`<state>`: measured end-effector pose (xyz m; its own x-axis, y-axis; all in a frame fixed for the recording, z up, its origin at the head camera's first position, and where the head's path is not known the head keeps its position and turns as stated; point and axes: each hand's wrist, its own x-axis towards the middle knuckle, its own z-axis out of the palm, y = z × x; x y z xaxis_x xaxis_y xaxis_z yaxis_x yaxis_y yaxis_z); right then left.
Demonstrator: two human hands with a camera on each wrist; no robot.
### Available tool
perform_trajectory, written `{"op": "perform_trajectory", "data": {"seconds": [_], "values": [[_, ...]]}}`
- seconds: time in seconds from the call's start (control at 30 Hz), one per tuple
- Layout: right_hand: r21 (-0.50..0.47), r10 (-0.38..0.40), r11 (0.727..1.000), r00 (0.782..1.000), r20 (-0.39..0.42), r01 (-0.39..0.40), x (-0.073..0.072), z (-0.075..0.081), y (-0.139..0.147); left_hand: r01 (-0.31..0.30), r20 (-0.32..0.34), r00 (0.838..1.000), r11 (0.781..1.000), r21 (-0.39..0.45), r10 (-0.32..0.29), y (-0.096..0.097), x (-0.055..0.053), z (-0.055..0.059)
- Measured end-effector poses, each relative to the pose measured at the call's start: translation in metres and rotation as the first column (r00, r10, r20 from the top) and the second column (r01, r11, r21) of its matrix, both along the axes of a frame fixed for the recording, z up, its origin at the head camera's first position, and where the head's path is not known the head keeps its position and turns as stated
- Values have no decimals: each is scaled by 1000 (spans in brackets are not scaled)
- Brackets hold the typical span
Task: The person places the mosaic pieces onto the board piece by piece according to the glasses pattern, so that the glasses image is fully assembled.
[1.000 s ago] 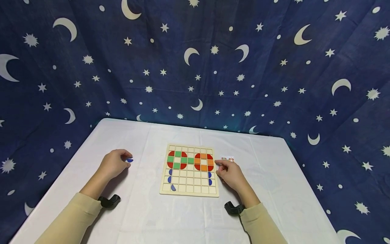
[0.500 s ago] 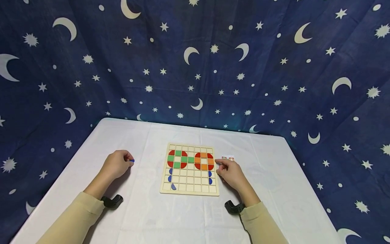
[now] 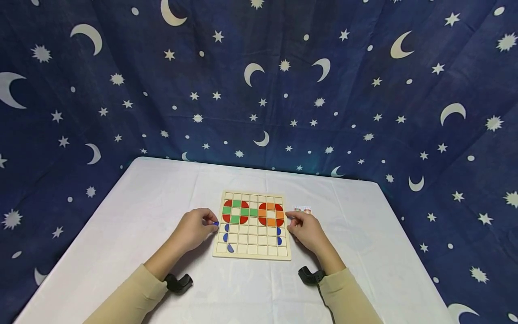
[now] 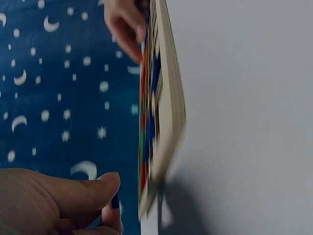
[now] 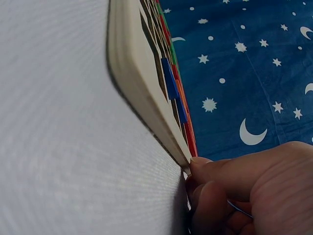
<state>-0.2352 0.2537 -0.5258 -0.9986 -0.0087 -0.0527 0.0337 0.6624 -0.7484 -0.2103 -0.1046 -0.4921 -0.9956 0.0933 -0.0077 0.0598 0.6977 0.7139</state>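
Note:
My left hand (image 3: 196, 227) pinches a small blue half-round piece (image 3: 216, 223) between thumb and fingertips, at the left edge of the wooden grid board (image 3: 251, 258). The left wrist view shows only a sliver of that blue piece (image 4: 115, 201) beneath the thumb. Red, green and orange pieces form two rings in the board's upper rows, joined by a green square (image 3: 253, 212). Blue half-rounds sit in the side columns below; one blue piece (image 3: 230, 248) near the bottom left lies tilted. My right hand (image 3: 307, 231) rests its fingertips against the board's right edge.
A small printed pattern card (image 3: 302, 209) lies right of the board, partly behind the right hand. White cloth (image 3: 182, 180) covers the table, and a blue curtain (image 3: 226, 130) with moons and stars hangs behind it.
My left hand has picked up the blue piece from the table at the left and carried it right, to the board's left edge. The right hand has stayed at the board.

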Motion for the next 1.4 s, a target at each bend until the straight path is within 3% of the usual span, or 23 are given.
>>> {"op": "perform_trajectory", "data": {"seconds": [0.17, 0.4, 0.53, 0.73, 1.03, 1.4], "values": [[6, -8, 1000, 1000, 8, 8, -1, 0, -1, 86, -22, 996, 996, 38, -85, 39, 11, -2], [12, -10, 1000, 1000, 11, 9, -1, 1, 1, 221, -113, 969, 975, -10, -220, 84, 24, -9], [9, -6, 1000, 1000, 12, 6, 0, 1, 1, 256, -115, 960, 967, -17, -256, 105, 29, -11], [-5, 5, 1000, 1000, 10, -5, 1, -1, 2, 268, -79, 959, 963, -36, -271, 129, 33, -12], [-24, 17, 1000, 1000, -8, -17, 2, -2, 2, 275, -86, 956, 958, -83, -281, 146, 34, -13], [-19, 17, 1000, 1000, -7, -17, 0, -1, -1, 265, -86, 959, 962, -61, -270, 136, 34, -14]]}}
